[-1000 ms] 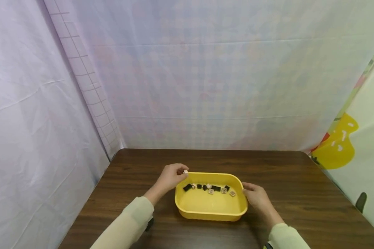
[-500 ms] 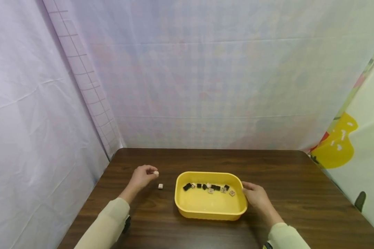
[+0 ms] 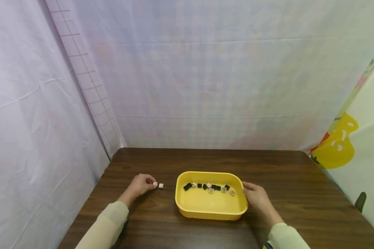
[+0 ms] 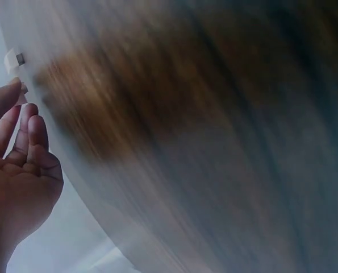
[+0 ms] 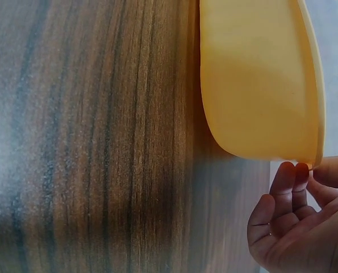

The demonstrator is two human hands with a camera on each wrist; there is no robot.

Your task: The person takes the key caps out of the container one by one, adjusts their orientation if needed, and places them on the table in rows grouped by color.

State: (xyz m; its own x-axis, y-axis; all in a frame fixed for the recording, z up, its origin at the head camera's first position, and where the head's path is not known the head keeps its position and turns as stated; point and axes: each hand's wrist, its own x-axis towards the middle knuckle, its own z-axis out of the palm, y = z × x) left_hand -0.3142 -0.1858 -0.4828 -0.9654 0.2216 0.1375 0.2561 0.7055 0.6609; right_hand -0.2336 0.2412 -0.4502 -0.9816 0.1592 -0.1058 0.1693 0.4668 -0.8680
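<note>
My left hand (image 3: 141, 184) pinches a small white keycap (image 3: 155, 184) between thumb and fingertips, low over the table left of the bin. Just right of it, a second white keycap (image 3: 161, 186) lies on the wood. In the left wrist view the pinched keycap is mostly covered by the fingers, with the other keycap (image 4: 11, 61) beyond it. My right hand (image 3: 258, 196) grips the right end of a yellow plastic bin (image 3: 211, 216), thumb and fingers on its rim (image 5: 319, 114). Inside the bin, several black keycaps (image 3: 216, 187) and white keycaps (image 3: 224, 190) lie along the far side.
The bin stands on a dark wood-grain table (image 3: 283, 173). A pale curtain (image 3: 205, 86) hangs behind the table's far edge, and a white sheet (image 3: 34, 138) hangs on the left. A printed cloth (image 3: 336, 145) hangs on the right.
My left hand has moved left from the bin's far left corner with the white keycap, then down beside the keycap on the table. The right hand and bin stay put.
</note>
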